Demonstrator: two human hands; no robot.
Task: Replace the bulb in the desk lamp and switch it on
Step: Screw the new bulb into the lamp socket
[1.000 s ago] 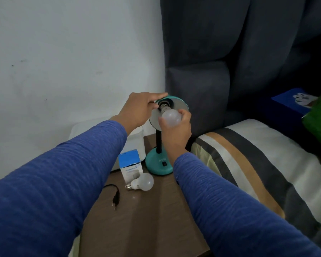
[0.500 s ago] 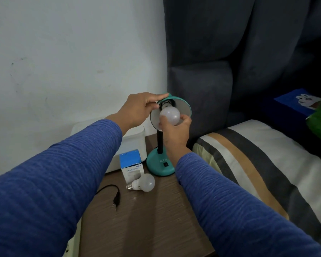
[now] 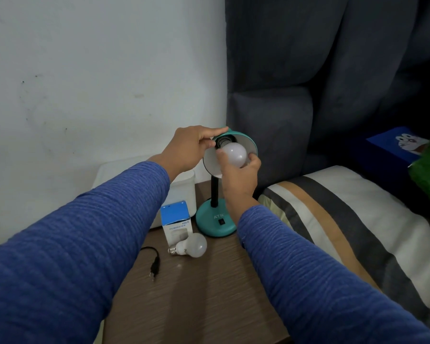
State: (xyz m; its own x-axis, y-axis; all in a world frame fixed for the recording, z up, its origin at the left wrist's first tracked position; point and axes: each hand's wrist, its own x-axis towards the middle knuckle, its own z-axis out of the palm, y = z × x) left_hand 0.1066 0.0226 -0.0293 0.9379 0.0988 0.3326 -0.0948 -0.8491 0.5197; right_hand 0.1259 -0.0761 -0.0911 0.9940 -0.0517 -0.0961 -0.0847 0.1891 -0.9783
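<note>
Right hand (image 3: 236, 178): I found it holding the bulb (image 3: 234, 154), thumb and fingers curled round the globe from below.
Bulb position: at the socket (image 3: 222, 141) inside the teal shade (image 3: 248, 142), just above my right grip; how deep the thread sat I could not tell.
Left hand (image 3: 191, 148): I found it pinching the shade rim, just left of the bulb grip, steadying the lamp head.
Spare bulb (image 3: 193, 245): lay on the table (image 3: 209, 289), well below the grip, beside a blue-and-white box (image 3: 176, 220).
Plug (image 3: 154, 265): lay loose on the table; whose cord, I could not tell.
Switch (image 3: 221, 221): on the lamp base (image 3: 215, 223), directly below the grip, untouched.
Risk, cross-threading: likely if the bulb entered tilted.
Risk, tipping: the base could shift if my left hold slackened.
Risk, no light: if that plug was the lamp's.
</note>
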